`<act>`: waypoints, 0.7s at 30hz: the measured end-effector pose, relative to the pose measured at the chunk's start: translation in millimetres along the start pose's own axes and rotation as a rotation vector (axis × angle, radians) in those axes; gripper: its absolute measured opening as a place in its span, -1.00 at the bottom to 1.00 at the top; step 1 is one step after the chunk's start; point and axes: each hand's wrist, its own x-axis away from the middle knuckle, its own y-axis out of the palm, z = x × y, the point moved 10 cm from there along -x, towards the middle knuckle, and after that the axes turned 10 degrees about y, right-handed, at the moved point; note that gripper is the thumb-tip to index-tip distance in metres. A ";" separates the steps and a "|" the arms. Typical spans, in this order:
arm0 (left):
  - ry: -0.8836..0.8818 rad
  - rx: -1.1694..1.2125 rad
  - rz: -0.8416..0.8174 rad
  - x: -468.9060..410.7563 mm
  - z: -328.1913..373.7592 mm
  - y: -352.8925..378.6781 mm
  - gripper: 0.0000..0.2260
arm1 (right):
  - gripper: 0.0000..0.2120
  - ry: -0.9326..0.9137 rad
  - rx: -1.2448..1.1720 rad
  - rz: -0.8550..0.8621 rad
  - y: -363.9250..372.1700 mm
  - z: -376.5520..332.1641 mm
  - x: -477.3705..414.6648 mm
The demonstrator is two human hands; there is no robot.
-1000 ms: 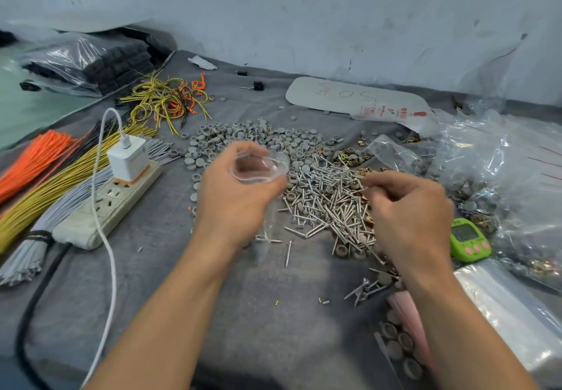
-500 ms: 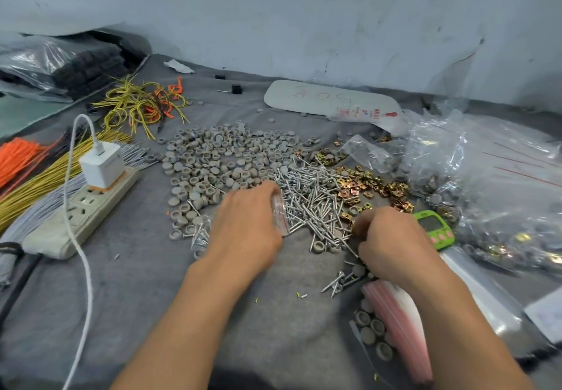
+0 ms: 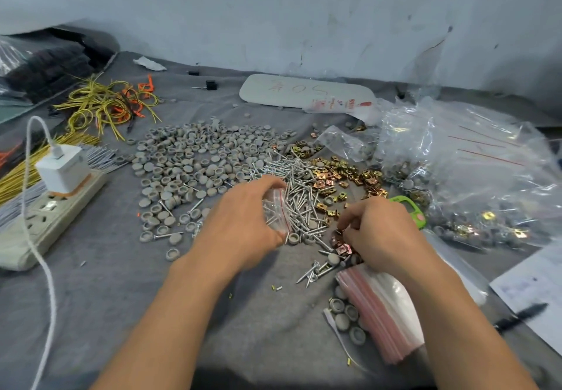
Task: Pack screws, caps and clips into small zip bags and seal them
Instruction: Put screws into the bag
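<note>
Grey cloth [image 3: 106,313] covers the bench below a scuffed pale wall. The parts lie in three loose heaps across the middle of the frame: caps [image 3: 188,158] on the left, screws [image 3: 299,186] in the centre and brass-coloured clips [image 3: 340,177] to their right.

The left hand [image 3: 240,225] has its fingers and thumb curled round a small zip bag [image 3: 275,211] with a red strip, held at the near edge of the screw heap. Some screws seem to show through the film, though I cannot tell if they are inside it. The right hand [image 3: 383,231] is just right of centre. Its thumb and fingertips are pinched together on a small cluster of clips beside the green counter [image 3: 410,210]; whether any clip has left the cloth is unclear.

A stack of empty bags [image 3: 383,307] lies at lower right, and a large sack of filled ones [image 3: 456,170] lies at right.

The step looks like gathering clips for the held bag. To do it well:
- keep the bag's mouth spread with the left fingers
- bring the bag close to the picking hand
- drop the clips in without screw points catching the film
- keep the zip strip free of parts before it is pressed shut
</note>
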 end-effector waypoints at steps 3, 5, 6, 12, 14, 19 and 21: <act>-0.020 0.019 -0.024 -0.3 -3.1 3.7 -0.25 | -0.76 -0.003 0.037 -0.042 4.4 -2.4 2.2; -0.018 0.011 -0.031 -0.9 -4.7 5.1 -0.26 | -0.78 0.003 0.039 0.004 -0.8 -0.9 2.0; -0.017 0.010 -0.035 -1.2 -5.6 6.1 -0.26 | -0.80 -0.003 0.024 0.026 -3.1 0.1 1.6; -0.018 0.008 -0.055 -1.7 -7.8 9.9 -0.30 | -0.82 -0.097 0.049 -0.090 17.5 -13.4 3.2; -0.009 0.001 -0.063 -1.3 -7.6 10.9 -0.33 | -0.79 -0.107 0.043 -0.067 16.6 -16.9 1.3; -0.011 -0.001 -0.052 -0.9 -9.1 8.3 -0.36 | -0.81 -0.124 -0.272 0.041 -1.2 -17.6 -1.4; -0.005 -0.001 -0.039 -0.8 -8.2 6.5 -0.41 | -0.81 -0.166 -0.448 0.020 -3.7 -25.9 2.9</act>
